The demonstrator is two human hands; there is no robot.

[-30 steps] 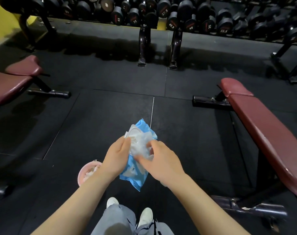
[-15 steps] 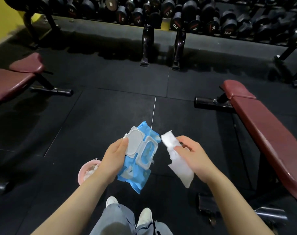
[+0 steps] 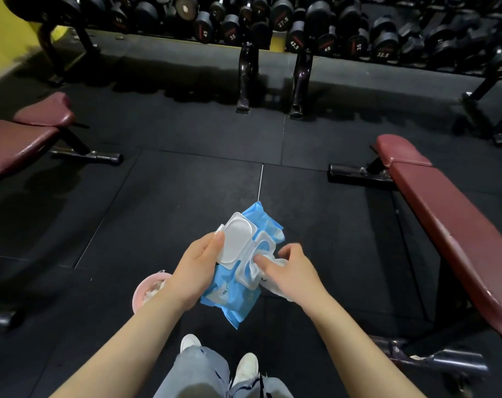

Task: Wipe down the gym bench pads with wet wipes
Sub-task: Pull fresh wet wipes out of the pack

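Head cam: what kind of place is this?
A gym's free-weights area, most likely: a dumbbell rack along the back, maroon padded benches on both sides, black rubber floor tiles.

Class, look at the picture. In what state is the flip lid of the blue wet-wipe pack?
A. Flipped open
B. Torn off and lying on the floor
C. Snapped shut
A: the white flip lid stands open under the left hand's thumb, baring the wet-wipe pack's opening.

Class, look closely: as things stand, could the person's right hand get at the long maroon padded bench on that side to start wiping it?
Probably yes. The right hand grips a white wet wipe, and only bare black floor lies between it and the long maroon padded bench.
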